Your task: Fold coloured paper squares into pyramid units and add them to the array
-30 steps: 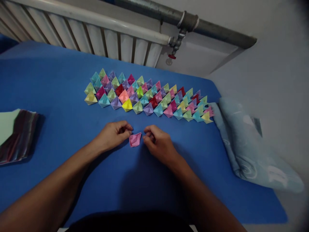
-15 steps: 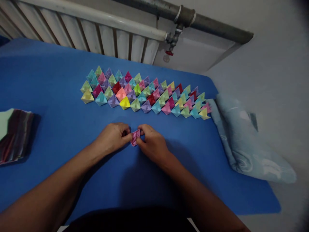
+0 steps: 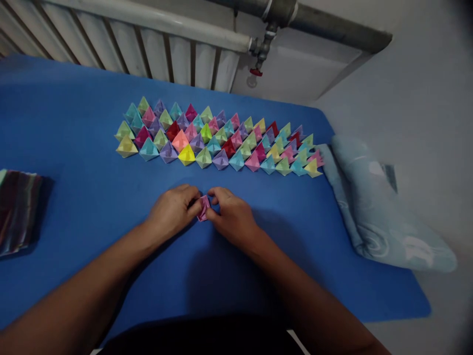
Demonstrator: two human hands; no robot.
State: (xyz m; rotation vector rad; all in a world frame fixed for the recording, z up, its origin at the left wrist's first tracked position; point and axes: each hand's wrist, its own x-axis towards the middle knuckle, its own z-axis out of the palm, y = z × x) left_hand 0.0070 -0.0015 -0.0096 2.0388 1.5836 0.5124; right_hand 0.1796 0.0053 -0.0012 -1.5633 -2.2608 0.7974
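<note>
A small pink paper boat (image 3: 203, 209), its folds showing, is between my two hands above the blue surface (image 3: 155, 286). My left hand (image 3: 175, 209) pinches its left side between thumb and curled fingers. On the other side, my right hand (image 3: 233, 213) has its thumb against the paper's right edge, with the index finger bent close by. Beyond my hands stand several rows of folded paper boats (image 3: 220, 160) in yellow, green, blue, purple, pink and red, packed side by side.
At the left edge lies a stack of coloured paper (image 3: 20, 212). A folded light-blue blanket (image 3: 384, 217) rests on the right, against the wall. Behind the surface are a white radiator (image 3: 151, 47) and a grey pipe (image 3: 332, 24) with a red valve handle (image 3: 255, 72).
The pink paper boat has turned and narrowed in view between my fingers. My right index finger has drawn away from its upper edge. The camera view has shifted slightly.
</note>
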